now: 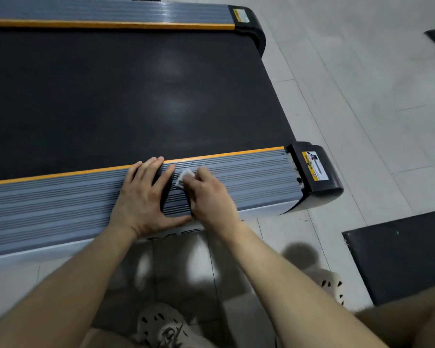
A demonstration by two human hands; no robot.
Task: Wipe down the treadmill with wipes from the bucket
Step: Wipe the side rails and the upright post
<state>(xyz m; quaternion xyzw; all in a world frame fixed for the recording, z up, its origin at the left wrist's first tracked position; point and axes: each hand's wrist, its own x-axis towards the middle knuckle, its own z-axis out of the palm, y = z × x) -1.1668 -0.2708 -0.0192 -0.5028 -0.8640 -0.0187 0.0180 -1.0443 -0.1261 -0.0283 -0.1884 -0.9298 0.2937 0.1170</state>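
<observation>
1. While the right hand pinches a small folded white wipe against the grey ribbed near side rail of the treadmill, toward the rail's black plastic end cap, the left hand lies flat on the rail just beside it, fingers spread.
2. Wiping looks under way, not finished: no wet trace shows which stretch of the rail is done.
3. Probably left to do are the wide black running belt beyond the rail and the matching grey far rail across the belt.
4. No bucket is in view.
5. Lengthwise grooves in the rail may hold dirt; a thin orange strip edges its belt side.
6. Pale tiled floor surrounds the rail's end; a black floor mat lies to the rail's right, and pale perforated sandals stand on its near side.
</observation>
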